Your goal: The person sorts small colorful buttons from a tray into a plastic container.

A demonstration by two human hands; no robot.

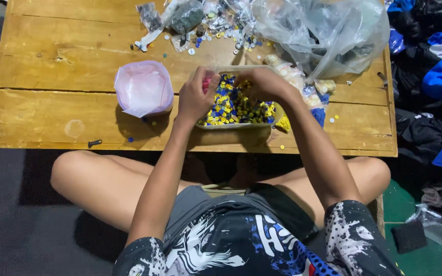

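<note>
Two hands work over one shallow tray (231,125) of small yellow and blue buttons (234,107), which sits at the near edge of the wooden table (52,97), close to the body for easy reach; the left hand (196,97) is closed on a small pink piece (206,82); the right hand (262,84) is curled down into the buttons, and I cannot tell if it grips any. A pink-lined bowl (144,88) waits just left; plastic bags (323,33) crowd the far right, so the free room is on the left boards.

both hands (231,92) in button tray (231,125), wooden table (52,102)
</note>
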